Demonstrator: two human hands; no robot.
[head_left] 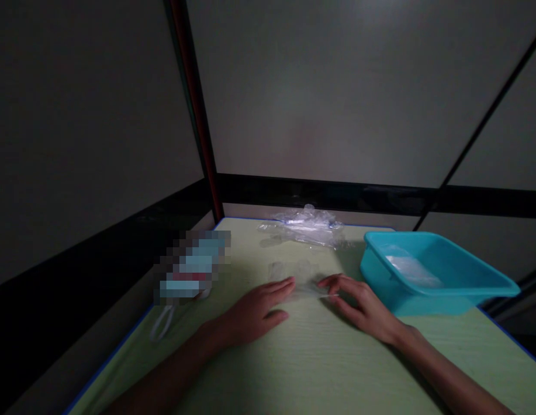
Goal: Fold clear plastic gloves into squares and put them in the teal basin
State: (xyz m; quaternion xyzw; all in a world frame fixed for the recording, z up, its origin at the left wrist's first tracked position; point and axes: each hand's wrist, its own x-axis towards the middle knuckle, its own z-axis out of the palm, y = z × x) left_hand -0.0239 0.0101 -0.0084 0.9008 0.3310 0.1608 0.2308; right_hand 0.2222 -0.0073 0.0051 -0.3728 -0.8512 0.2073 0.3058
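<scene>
A thin, see-through plastic piece (299,274), a bag or glove by its look, lies flat on the table between my hands. My left hand (261,308) rests with its fingers stretched out, fingertips on the left side of the plastic and thumb apart. My right hand (358,302) is bent over the right edge, where thumb and fingertips come together on the plastic. Farther back sits a crumpled heap of clear plastic (309,225). The exact kind of the thin piece is hard to make out in the dim light.
To the right stands a turquoise plastic basin (458,302) with flat clear plastic (412,271) inside. A blurred-out item (194,268) with a white loop (162,323) lies at the left edge of the pale table (302,369). Walls close off the back and left.
</scene>
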